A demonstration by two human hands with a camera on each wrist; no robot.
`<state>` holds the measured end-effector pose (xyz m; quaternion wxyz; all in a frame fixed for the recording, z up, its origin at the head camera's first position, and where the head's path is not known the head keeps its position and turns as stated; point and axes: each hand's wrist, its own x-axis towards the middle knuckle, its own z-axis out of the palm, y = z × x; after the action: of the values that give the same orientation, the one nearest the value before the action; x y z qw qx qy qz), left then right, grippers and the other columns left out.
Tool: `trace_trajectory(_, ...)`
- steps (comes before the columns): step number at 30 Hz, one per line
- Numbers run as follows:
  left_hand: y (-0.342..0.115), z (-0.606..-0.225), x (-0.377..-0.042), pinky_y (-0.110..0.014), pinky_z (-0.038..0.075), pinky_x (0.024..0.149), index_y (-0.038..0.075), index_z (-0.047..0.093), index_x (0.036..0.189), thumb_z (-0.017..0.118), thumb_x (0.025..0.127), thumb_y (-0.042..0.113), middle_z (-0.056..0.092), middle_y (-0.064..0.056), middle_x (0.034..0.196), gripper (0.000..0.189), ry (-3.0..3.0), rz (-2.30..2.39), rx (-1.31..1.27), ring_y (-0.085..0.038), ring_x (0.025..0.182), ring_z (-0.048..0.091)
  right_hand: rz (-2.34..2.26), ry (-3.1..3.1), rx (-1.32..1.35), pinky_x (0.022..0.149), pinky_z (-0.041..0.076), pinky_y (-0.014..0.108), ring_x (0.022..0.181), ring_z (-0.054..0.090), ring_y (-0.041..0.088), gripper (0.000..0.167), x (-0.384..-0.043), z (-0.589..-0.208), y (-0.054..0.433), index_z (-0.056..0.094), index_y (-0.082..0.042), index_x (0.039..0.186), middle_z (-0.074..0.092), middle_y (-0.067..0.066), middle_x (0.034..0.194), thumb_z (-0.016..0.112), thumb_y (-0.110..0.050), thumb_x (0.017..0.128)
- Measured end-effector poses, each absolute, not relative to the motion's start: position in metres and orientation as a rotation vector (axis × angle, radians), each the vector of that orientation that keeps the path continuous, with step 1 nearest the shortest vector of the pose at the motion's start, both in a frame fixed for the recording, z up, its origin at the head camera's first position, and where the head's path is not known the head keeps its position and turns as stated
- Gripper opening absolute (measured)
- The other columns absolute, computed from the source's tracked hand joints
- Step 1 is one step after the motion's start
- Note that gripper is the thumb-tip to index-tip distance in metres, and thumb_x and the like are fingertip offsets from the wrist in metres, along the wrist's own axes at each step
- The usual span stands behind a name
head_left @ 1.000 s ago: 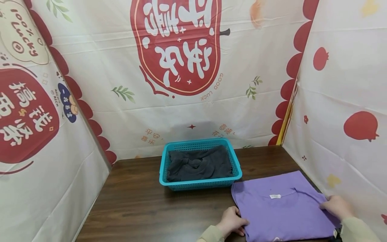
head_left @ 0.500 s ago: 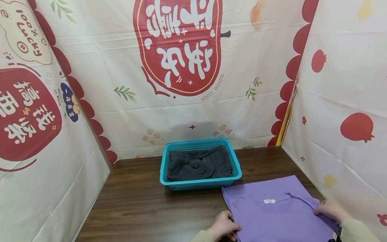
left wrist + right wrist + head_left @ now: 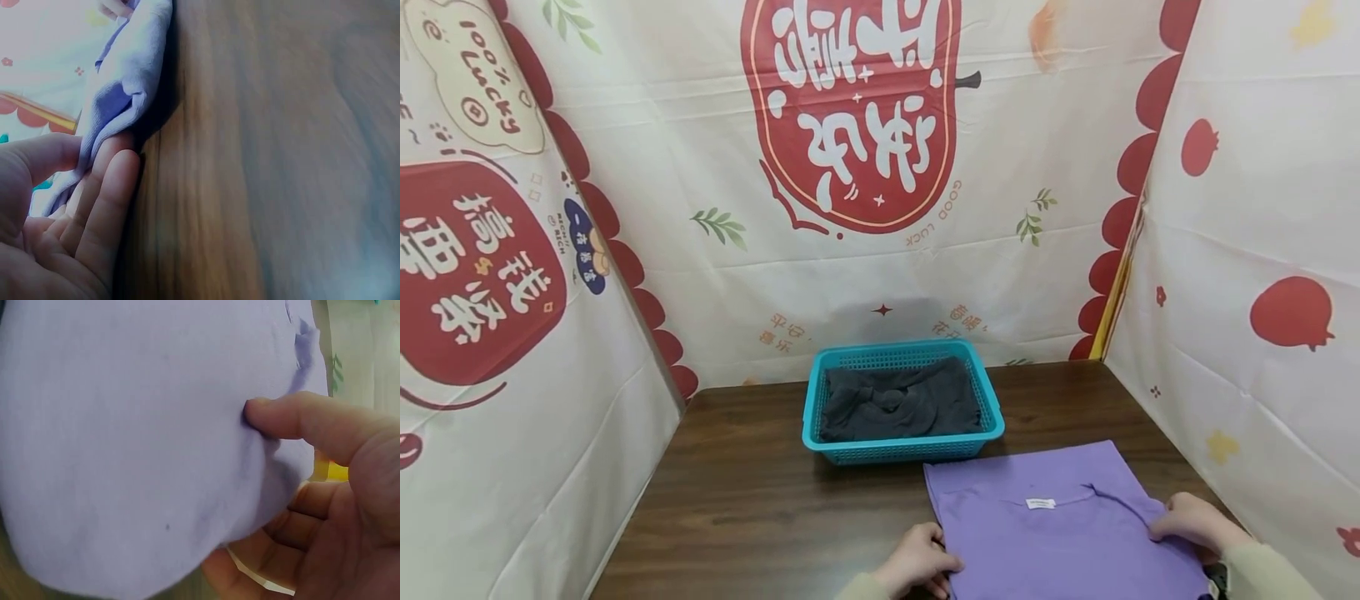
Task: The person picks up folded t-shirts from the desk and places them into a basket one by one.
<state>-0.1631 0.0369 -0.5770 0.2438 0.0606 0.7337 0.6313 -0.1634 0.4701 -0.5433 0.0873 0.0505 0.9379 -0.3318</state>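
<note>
A folded purple T-shirt (image 3: 1060, 542) lies at the table's front right, its neckline and white label (image 3: 1040, 503) facing up. My left hand (image 3: 919, 560) pinches its left edge; in the left wrist view the thumb (image 3: 56, 156) is on top and the fingers are beneath the cloth layers. Across from it, my right hand (image 3: 1198, 527) pinches the right edge. The right wrist view shows that thumb (image 3: 294, 415) pressing on the purple cloth (image 3: 125, 437), with the other fingers under it. The shirt's near edge runs out of the head view.
A turquoise plastic basket (image 3: 902, 450) stands behind the shirt, with a dark grey folded garment (image 3: 895, 404) in it. The brown wooden table (image 3: 760, 500) extends to the left. Printed white cloth (image 3: 820, 283) walls the table at the back and on both sides.
Both hands have shifted the purple shirt to the left and slightly toward me, keeping hold of its two edges. The basket has stayed in place.
</note>
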Motion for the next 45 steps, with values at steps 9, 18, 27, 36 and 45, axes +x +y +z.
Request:
trace_trajectory(9,-0.006,-0.569,-0.164,-0.020,0.044,0.038,0.003,0.052,0.086,0.071,0.078,-0.001,0.060,-0.004,0.059,0.021,2.006,1.697,0.134,-0.008,0.038,0.050,-1.093,2.685,0.207,0.046,0.048,0.038,0.060,0.053,0.020,0.022,-0.163,-0.542,0.428,0.047,-0.007,0.066,0.047,0.003,0.065,0.068,-0.013,0.069)
trace_trajectory(18,-0.049,-0.571,-0.165,-0.019,0.044,0.037,0.004,0.051,0.086,0.071,0.078,0.001,0.058,-0.005,0.058,0.022,2.017,1.669,0.121,-0.009,0.039,0.052,-1.044,2.673,0.184,0.044,0.049,0.044,0.061,0.056,0.023,0.024,-0.169,-0.548,0.391,0.050,-0.003,0.070,0.051,0.006,0.067,0.071,-0.015,0.069)
trace_trajectory(27,-0.088,-0.580,-0.163,-0.019,0.044,0.038,0.007,0.050,0.086,0.072,0.077,0.005,0.061,-0.004,0.061,0.024,2.085,1.642,0.142,-0.008,0.041,0.054,-1.022,2.675,0.147,0.044,0.049,0.040,0.059,0.055,0.022,0.025,-0.172,-0.551,0.355,0.051,-0.004,0.071,0.049,0.007,0.066,0.073,-0.014,0.066)
trace_trajectory(36,-0.126,-0.580,-0.163,-0.019,0.043,0.038,0.008,0.051,0.086,0.073,0.076,0.008,0.060,-0.001,0.060,0.024,2.128,1.625,0.149,-0.007,0.042,0.055,-0.971,2.715,0.045,0.040,0.048,0.038,0.050,0.054,0.020,0.024,-0.175,-0.554,0.322,0.053,-0.004,0.070,0.052,0.007,0.061,0.074,-0.016,0.064)
trace_trajectory(45,-0.161,-0.572,-0.163,-0.019,0.045,0.041,0.007,0.056,0.091,0.073,0.080,0.012,0.058,0.000,0.059,0.021,2.126,1.577,0.117,-0.007,0.044,0.055,-1.007,2.680,-0.128,0.035,0.042,0.030,0.041,0.046,0.013,0.032,-0.175,-0.555,0.296,0.042,-0.014,0.059,0.047,0.001,0.049,0.073,-0.021,0.064)
